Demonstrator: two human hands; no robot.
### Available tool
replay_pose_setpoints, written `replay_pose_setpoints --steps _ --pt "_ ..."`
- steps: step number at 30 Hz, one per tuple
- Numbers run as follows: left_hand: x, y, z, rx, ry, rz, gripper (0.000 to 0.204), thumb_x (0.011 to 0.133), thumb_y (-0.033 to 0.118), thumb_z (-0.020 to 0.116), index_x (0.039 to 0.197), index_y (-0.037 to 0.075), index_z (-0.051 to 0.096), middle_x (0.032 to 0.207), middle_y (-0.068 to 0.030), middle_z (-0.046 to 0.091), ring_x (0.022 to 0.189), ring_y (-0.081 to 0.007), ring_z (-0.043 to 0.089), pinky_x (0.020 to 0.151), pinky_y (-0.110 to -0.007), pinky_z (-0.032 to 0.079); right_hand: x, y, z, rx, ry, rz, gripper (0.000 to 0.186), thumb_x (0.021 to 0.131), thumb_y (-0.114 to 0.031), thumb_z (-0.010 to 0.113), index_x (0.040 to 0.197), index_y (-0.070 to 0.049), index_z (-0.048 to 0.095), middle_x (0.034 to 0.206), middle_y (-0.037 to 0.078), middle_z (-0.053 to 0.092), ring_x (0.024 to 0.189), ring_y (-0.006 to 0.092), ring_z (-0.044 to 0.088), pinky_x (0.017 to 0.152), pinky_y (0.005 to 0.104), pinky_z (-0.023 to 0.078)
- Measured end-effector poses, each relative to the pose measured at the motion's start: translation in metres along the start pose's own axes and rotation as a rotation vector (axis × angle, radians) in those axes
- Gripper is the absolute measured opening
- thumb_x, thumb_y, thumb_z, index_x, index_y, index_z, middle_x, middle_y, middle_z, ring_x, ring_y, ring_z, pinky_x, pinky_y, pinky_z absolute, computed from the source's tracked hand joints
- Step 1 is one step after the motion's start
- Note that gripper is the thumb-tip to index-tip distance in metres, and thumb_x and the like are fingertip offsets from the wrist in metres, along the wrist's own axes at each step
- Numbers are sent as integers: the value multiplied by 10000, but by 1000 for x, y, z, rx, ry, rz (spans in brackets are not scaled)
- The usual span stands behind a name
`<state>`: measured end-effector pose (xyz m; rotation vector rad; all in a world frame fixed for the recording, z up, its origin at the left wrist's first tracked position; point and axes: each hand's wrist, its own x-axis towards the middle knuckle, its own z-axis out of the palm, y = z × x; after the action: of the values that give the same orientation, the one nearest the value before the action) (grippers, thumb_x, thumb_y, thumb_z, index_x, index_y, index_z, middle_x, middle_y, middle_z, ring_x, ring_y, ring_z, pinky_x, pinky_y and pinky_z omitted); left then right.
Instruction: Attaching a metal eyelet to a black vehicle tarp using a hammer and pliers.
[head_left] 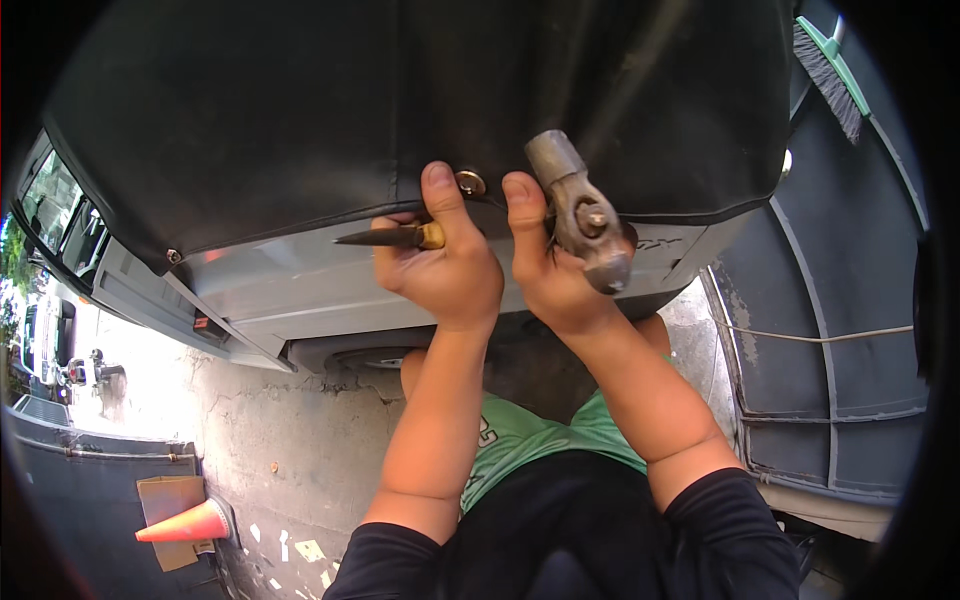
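A black vinyl-like cover (250, 120) drapes over the grey side of a vehicle (330, 275), its hem running across in front of me. My left hand (455, 275) is closed round a dark pointed tool (385, 237) with a yellowish handle, its tip toward the left. That thumb presses on the hem beside a round brass-coloured fastener (470, 184). A worn ball-peen hammer (580, 205) is gripped in my right hand (560, 285), head upward and handle mostly hidden. The right thumb lies against the hem, just right of the fastener.
Another fastener (174, 256) sits at the cover's left corner. A dark metal gate (780, 350) stands at right, with a green broom (840, 70) above. An orange cone (190, 522) lies by cardboard (165, 495) at lower left. Paper scraps (310, 550) dot the concrete ground.
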<state>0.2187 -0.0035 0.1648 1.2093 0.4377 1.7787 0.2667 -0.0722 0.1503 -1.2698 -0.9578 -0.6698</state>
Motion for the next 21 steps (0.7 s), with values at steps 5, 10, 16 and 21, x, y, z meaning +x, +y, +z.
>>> replay_pose_setpoints --steps 5,10,16,21 --pt "24 15 -2 159 -148 -18 255 936 175 782 837 -39 685 768 -42 704 691 -84 616 654 -237 484 33 9 -8 -142 -83 -58 204 938 -154 775 1064 5 759 919 89 775 782 151 726 731 301 565" --pt "62 37 -4 267 -276 -15 318 871 257 849 812 -20 704 721 8 663 646 -71 535 631 -248 440 85 -17 -7 -57 -172 120 375 911 -327 756 724 -5 715 536 120 611 513 324 621 538 401 479" --pt "71 41 -12 429 -377 -154 341 831 271 882 767 -8 696 658 21 605 608 -81 492 586 -287 423 96 -16 -19 -223 -434 343 511 946 -419 714 666 5 659 482 72 527 458 217 542 510 391 423" --pt "58 24 -20 296 -276 -58 291 858 208 851 769 -18 690 666 -6 621 607 -103 510 601 -291 439 46 -8 -38 50 -429 611 478 1001 -426 647 801 6 614 606 24 481 609 96 445 548 338 374"
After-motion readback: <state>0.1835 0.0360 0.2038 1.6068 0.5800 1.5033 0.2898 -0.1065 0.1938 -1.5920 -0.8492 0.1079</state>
